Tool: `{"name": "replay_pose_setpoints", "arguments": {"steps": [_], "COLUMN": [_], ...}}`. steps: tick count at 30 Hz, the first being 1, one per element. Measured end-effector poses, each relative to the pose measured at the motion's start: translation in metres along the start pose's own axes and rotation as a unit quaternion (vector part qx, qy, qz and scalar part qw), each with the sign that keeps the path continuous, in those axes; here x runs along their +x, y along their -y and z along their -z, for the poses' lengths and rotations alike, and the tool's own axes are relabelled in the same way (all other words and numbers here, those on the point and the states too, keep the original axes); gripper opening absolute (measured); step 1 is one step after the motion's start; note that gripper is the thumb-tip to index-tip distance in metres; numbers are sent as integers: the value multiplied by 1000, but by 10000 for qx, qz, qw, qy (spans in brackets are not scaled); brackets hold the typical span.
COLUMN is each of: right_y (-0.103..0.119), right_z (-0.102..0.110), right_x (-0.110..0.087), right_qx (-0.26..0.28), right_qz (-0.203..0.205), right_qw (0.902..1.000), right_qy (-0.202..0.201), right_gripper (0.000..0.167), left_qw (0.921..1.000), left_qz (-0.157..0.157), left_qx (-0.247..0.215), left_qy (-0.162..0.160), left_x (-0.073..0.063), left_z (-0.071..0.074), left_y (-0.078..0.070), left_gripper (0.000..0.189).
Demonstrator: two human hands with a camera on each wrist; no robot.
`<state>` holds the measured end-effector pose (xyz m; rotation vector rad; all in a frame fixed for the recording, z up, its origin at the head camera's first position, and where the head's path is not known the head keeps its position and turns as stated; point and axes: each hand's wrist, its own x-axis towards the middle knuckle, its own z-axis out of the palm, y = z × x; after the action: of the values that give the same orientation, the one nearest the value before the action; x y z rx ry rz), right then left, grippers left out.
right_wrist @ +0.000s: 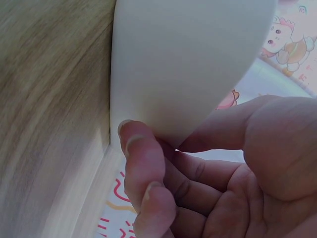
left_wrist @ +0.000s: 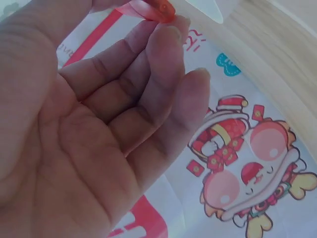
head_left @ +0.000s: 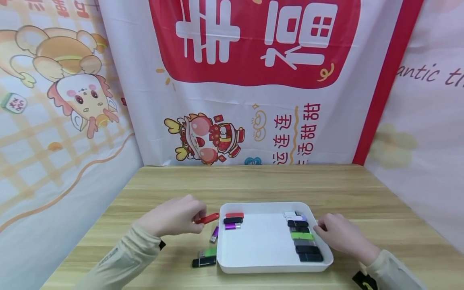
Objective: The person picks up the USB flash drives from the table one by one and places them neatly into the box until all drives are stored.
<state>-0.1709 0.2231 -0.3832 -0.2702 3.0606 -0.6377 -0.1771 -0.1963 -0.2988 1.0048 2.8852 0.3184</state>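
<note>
My left hand (head_left: 181, 217) pinches a red USB stick (head_left: 209, 218) between thumb and fingertips, just outside the left rim of a white tray (head_left: 275, 269). In the left wrist view, the red stick (left_wrist: 161, 9) shows only partly at the top edge, past the curled fingers. My right hand (head_left: 340, 235) holds the tray's right wall. Seen from the right wrist, its thumb lies over the rim and its fingertips press the outer wall (right_wrist: 173, 74). Inside the tray on the left lie a red stick (head_left: 235, 215), a black one (head_left: 233, 220) and a purple one (head_left: 233, 226).
Along the tray's right side runs a column of several sticks, among them a green one (head_left: 302, 236) and a black one (head_left: 307, 249). Left of the tray, on the wooden table (head_left: 174, 181), lie a purple stick (head_left: 215, 233), a green one (head_left: 210, 252) and a black one (head_left: 204, 262).
</note>
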Motion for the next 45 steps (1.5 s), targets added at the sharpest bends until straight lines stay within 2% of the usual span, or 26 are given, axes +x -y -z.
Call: {"name": "replay_pose_setpoints", "arguments": {"steps": [5, 10, 16, 19, 28, 35, 39, 45], "right_y": [1, 1, 1, 0, -2, -3, -3, -2], "right_z": [0, 2, 2, 3, 2, 0, 0, 0], "right_x": [1, 1, 1, 1, 1, 0, 1, 2], "right_qx": [84, 104, 45, 11, 54, 30, 62, 65], "right_qz": [-87, 39, 109, 139, 73, 99, 80, 102], "right_qw": [9999, 9999, 9999, 9999, 9999, 9999, 9999, 9999], "right_qy": [64, 39, -6, -53, 80, 35, 91, 110], "right_gripper": [17, 16, 19, 21, 19, 20, 19, 20], "left_qw": [9989, 9949, 9874, 9849, 9840, 9756, 9716, 9664], "left_qz": [-291, -673, -1082, -1089, -863, -822, -702, -575], "left_qx": [364, 745, 1152, 1341, 1509, 1971, 2192, 2429], "left_qy": [-21, 78, -122, -111, 398, 507, 543, 612], "left_x": [18, 38, 55, 61, 72, 79, 79, 79], "left_z": [-2, -8, -16, -21, -39, -49, -53, -59], "left_y": [-9, -19, -32, -35, -41, -45, -43, -40], "left_gripper": [13, 14, 16, 17, 15, 16, 21, 18]}}
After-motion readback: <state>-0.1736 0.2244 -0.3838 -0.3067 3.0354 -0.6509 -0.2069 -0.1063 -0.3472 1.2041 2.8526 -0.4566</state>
